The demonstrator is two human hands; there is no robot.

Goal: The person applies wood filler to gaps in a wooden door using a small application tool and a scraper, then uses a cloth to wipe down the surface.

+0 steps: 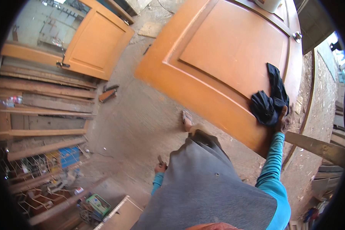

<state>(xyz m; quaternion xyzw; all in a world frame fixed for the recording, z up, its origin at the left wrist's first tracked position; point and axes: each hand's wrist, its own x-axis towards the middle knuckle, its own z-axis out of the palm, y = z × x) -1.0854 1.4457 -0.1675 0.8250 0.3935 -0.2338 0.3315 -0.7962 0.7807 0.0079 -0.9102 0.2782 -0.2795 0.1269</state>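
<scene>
A large orange-brown panelled door (234,48) lies in front of me, with a round metal knob (297,36) near its far right edge. At the door's right side, my right hand (284,121) grips a crumpled black cloth (267,108), thumb up and fingers partly blurred. The cloth rests on the door's frame and panel, one strip of it stretching away from me. Low by my left side, my left hand (160,167) is closed. A small thin dark thing sticks up from it, too small to name.
Another orange door (97,40) with a handle stands at the upper left beside stacked wooden boards (46,86). A white container (269,4) sits on the door's far end. A wooden beam (318,147) juts out at right. A green basket (97,204) lies lower left.
</scene>
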